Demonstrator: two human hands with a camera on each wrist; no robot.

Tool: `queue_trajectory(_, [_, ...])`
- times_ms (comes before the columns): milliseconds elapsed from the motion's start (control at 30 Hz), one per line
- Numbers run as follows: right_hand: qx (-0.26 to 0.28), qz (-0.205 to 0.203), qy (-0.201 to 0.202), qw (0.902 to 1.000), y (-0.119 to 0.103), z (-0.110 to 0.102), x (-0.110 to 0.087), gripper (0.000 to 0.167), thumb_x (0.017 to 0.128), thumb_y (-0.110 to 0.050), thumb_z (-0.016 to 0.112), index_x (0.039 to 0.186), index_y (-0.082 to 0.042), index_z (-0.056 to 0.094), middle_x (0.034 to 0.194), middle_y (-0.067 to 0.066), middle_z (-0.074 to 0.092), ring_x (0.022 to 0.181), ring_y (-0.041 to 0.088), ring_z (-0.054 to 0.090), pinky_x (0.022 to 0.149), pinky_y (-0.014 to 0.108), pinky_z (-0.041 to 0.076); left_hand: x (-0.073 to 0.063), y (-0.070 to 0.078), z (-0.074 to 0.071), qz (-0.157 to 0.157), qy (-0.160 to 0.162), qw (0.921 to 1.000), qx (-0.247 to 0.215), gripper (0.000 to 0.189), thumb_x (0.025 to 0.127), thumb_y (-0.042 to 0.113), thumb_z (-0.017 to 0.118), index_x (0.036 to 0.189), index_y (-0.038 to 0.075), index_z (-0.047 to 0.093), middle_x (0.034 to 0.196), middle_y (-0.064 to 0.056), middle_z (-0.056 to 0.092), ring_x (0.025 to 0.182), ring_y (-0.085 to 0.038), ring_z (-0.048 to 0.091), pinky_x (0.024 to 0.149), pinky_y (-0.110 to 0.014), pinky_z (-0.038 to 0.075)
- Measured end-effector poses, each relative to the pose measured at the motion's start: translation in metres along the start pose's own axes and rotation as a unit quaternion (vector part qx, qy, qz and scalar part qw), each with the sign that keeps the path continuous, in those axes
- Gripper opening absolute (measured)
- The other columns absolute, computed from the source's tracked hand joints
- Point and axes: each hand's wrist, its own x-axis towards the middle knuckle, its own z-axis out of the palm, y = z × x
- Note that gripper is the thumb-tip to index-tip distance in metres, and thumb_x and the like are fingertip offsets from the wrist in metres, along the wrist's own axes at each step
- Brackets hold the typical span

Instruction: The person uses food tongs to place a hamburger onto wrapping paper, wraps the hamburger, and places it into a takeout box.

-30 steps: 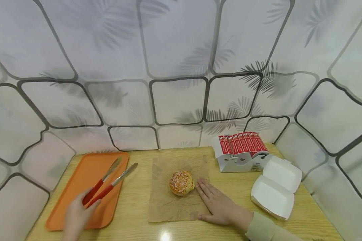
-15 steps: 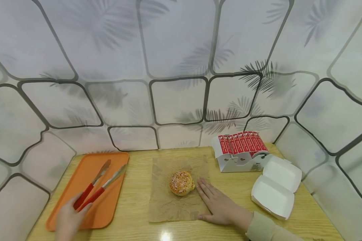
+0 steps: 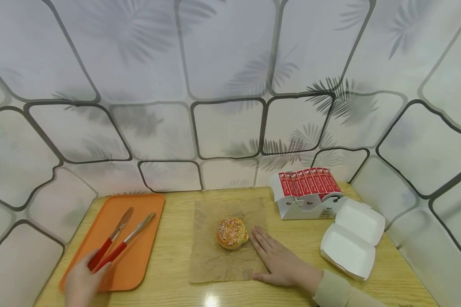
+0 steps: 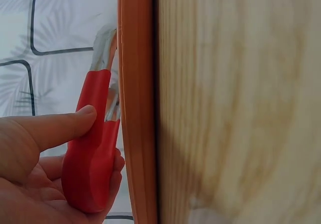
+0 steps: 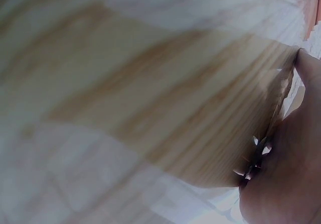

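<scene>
In the head view my left hand (image 3: 83,277) grips the red handles of metal-tipped tongs (image 3: 117,241) over an orange tray (image 3: 138,268). The left wrist view shows the thumb against one red handle (image 4: 90,148) and fingers curled behind, close by the tray's edge (image 4: 138,133). A seeded burger (image 3: 231,233) sits on a sheet of brown paper (image 3: 211,268) at mid-table. My right hand (image 3: 280,264) lies flat with fingers spread, fingertips on the paper's right edge, beside the burger. In the right wrist view the right hand (image 5: 291,169) shows only at the right border.
At the back right stands a white box (image 3: 307,209) with a row of red labels. In front of it, a white clamshell food box (image 3: 349,251) lies with its lid folded back. A patterned wall (image 3: 230,128) closes off the table's back and sides.
My left hand has moved leftward and slightly toward me with the tongs, whose tips now lie within the tray's outline. The right hand, burger and paper stay put.
</scene>
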Motion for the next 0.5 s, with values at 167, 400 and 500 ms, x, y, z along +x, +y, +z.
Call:
queue_trajectory(167, [0.002,0.0,0.002,1.0,0.0,0.001,0.0,0.1,0.103,-0.072,0.046,0.166,0.002,0.026,0.175,0.025,0.022,0.162,0.042,0.025,0.127,0.054,0.041,0.003,-0.004,0.0,-0.004,0.0,1.0,-0.002,0.063,0.086,0.013,0.085,0.134,-0.015,0.057,0.12,-0.042,0.066,0.091,-0.05,0.068,0.065,-0.034,0.049])
queue_trajectory(400, [-0.001,-0.002,0.006,1.0,0.0,0.001,0.0,0.099,0.103,-0.072,0.045,0.166,0.002,0.027,0.175,0.025,0.022,0.162,0.042,0.026,0.127,0.053,0.041,0.005,-0.011,-0.002,0.01,-0.012,0.9998,0.014,0.067,0.081,0.015,0.09,0.132,-0.016,0.059,0.125,-0.04,0.066,0.105,-0.055,0.066,0.079,-0.046,0.056])
queue_trajectory(500, [0.003,-0.004,0.008,1.0,0.001,0.001,0.0,0.099,0.103,-0.072,0.046,0.166,0.003,0.027,0.175,0.026,0.022,0.162,0.043,0.026,0.126,0.054,0.041,0.006,-0.012,-0.002,0.008,-0.029,0.9994,0.018,0.069,0.082,0.016,0.09,0.134,-0.016,0.058,0.13,-0.039,0.065,0.113,-0.057,0.064,0.089,-0.055,0.057])
